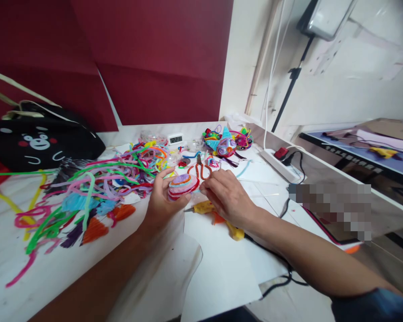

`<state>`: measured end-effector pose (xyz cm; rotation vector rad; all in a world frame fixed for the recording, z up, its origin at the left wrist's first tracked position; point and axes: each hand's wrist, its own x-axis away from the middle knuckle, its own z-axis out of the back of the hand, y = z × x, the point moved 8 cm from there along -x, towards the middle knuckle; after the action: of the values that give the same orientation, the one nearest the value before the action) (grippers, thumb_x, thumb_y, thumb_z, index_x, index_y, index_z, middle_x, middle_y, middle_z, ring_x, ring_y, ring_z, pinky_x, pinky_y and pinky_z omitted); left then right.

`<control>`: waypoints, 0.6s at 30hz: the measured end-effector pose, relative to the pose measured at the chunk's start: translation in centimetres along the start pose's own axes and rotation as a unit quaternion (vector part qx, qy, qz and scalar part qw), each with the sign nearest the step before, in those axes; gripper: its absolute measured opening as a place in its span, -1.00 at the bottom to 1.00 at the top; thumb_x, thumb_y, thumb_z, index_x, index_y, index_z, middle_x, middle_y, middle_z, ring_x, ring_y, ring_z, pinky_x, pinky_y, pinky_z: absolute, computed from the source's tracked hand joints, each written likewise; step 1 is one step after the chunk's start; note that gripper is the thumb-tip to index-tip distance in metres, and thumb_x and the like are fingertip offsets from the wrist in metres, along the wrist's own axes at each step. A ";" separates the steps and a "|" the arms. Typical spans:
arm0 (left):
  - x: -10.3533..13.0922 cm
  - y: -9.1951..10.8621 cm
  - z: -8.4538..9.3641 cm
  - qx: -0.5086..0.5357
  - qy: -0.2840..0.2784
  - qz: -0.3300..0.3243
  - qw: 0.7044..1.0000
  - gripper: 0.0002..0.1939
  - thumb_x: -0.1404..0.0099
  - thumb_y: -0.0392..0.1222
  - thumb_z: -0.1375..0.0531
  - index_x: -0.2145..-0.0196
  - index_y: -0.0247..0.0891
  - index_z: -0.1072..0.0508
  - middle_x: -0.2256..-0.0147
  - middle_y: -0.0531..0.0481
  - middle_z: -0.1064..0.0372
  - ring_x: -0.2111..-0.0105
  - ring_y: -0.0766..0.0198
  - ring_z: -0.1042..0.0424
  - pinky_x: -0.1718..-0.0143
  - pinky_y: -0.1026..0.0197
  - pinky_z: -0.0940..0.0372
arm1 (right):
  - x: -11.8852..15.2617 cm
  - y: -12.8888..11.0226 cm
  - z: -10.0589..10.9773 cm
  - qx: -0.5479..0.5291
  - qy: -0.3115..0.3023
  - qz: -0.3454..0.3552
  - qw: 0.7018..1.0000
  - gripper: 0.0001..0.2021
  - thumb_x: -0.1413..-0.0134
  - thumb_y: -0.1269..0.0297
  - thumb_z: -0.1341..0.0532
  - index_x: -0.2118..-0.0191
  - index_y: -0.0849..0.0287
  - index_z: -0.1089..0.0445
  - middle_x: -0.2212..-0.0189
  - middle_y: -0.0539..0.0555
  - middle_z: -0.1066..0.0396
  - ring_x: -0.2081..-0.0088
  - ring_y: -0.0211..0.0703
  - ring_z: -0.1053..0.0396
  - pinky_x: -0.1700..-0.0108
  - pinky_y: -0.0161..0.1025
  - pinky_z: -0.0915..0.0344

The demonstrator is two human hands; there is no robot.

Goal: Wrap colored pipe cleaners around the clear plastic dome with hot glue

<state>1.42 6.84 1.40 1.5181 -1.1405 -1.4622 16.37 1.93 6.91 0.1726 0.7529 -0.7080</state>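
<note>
My left hand (164,192) is wrapped round a coiled fuzzy piece (182,184) with a purple centre and pink, blue and red rings. At its right edge my right hand (223,192) has its fingers pressed together in a pinch; what they hold is too small to make out. Orange-handled scissors (200,170) lie just beyond both hands. Partly under my right hand is a yellow glue gun (204,207), its nozzle pointing left and its black cord running off to the right.
Colourful pipe cleaners (121,172) and tassels (96,230) pile up at the left, before a black bag (36,143). Finished colourful ornaments (225,145) and a small digital clock (175,140) stand at the back. A white power strip (280,165) lies at the right.
</note>
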 end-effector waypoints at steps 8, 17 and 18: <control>0.1 0.2 -0.1 -0.015 -0.002 0.001 1.000 -0.22 0.06 -0.23 -0.41 -0.07 -0.22 -0.17 0.08 -0.11 -0.40 0.11 0.15 -0.48 0.04 0.11 -0.36 | -0.2 0.0 -0.2 0.000 -0.006 -0.001 1.000 -0.80 -0.32 0.36 -0.02 0.30 0.23 -0.34 0.40 0.11 -0.34 0.33 -0.11 -0.21 0.26 -0.17 -0.09; 0.1 0.1 -0.1 -0.031 0.005 0.010 0.999 -0.21 0.11 -0.20 -0.43 -0.05 -0.21 -0.17 0.09 -0.10 -0.40 0.11 0.10 -0.49 0.06 0.08 -0.37 | 0.0 0.1 -0.5 0.015 -0.019 0.002 1.000 -0.83 -0.31 0.35 -0.04 0.28 0.22 -0.34 0.39 0.10 -0.32 0.32 -0.11 -0.19 0.26 -0.17 -0.07; 0.1 0.0 -0.1 -0.036 0.008 0.011 0.999 -0.21 0.12 -0.20 -0.43 -0.04 -0.21 -0.17 0.09 -0.10 -0.40 0.10 0.09 -0.49 0.05 0.07 -0.37 | -0.1 0.1 -0.6 0.018 -0.021 0.002 1.000 -0.83 -0.31 0.35 -0.05 0.28 0.22 -0.34 0.39 0.10 -0.32 0.32 -0.11 -0.19 0.26 -0.17 -0.06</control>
<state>1.47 6.75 1.38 1.4616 -1.0804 -1.4585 16.09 2.24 6.53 0.1921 0.7002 -0.7199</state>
